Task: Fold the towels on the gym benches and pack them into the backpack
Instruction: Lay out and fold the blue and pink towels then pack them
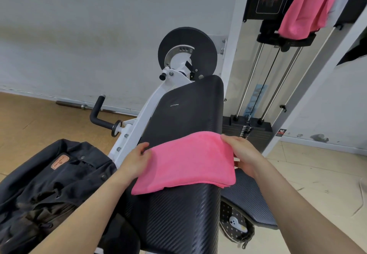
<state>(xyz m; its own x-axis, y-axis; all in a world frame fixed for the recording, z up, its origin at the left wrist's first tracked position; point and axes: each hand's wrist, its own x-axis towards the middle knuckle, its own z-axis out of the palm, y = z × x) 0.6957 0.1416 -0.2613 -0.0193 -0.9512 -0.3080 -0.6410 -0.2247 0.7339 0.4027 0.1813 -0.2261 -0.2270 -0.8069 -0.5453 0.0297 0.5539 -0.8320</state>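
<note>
A folded pink towel [186,161] lies across the black padded bench [178,218] of a gym machine. My left hand [137,161] grips the towel's left edge, thumb on top. My right hand [243,153] holds its right edge, fingers curled over the far corner. The black backpack [49,186] lies open at the lower left, beside the bench. A second pink towel [309,5] hangs over the machine's weight stack housing at the top right.
The machine's white frame [139,122], black round cam [187,52] and handle [99,114] stand behind the bench. The weight stack [248,128] is at right. A dotted pouch [236,226] with a white device lies beside a lower seat pad [248,198].
</note>
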